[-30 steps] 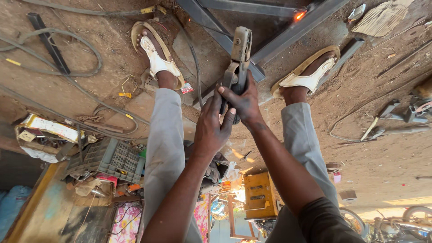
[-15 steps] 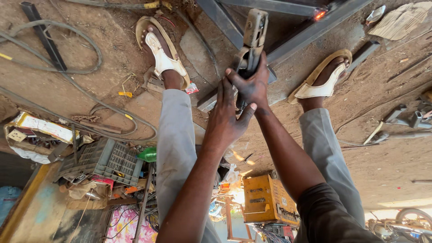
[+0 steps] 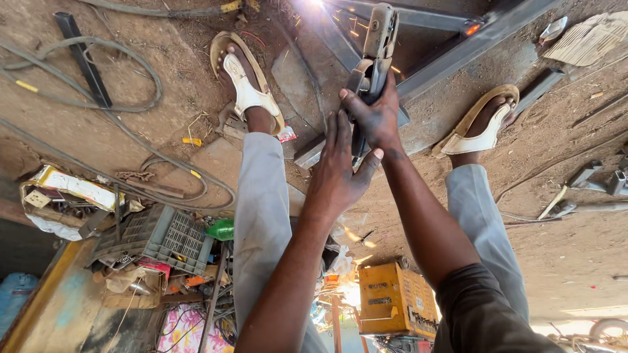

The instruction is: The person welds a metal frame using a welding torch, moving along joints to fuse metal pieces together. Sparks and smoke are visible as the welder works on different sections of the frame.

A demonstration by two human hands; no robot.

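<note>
My right hand [image 3: 374,116] grips the handle of a grey metal welding electrode holder [image 3: 378,36] that points up at a dark steel frame [image 3: 458,55] lying on the dirt. My left hand [image 3: 340,171] presses against the lower handle just beneath the right hand, fingers straight along it and thumb hooked round. Bright sparks [image 3: 320,5] flare at the top edge, beside the holder's tip. My feet, in tan and white sandals, stand to either side: one [image 3: 243,78] left of the frame, one [image 3: 481,127] right. Grey trousers run down from them.
Grey cables [image 3: 118,111] loop across the dirt at left, near a black bar [image 3: 82,59]. A grey plastic crate [image 3: 160,238], a green bottle [image 3: 219,230] and scrap lie lower left. A yellow box-shaped machine [image 3: 392,301] stands at the bottom. Metal offcuts [image 3: 589,180] lie at right.
Both hands have pushed the holder further up toward the steel frame. Bright sparks now show at its tip. The view has shifted slightly.
</note>
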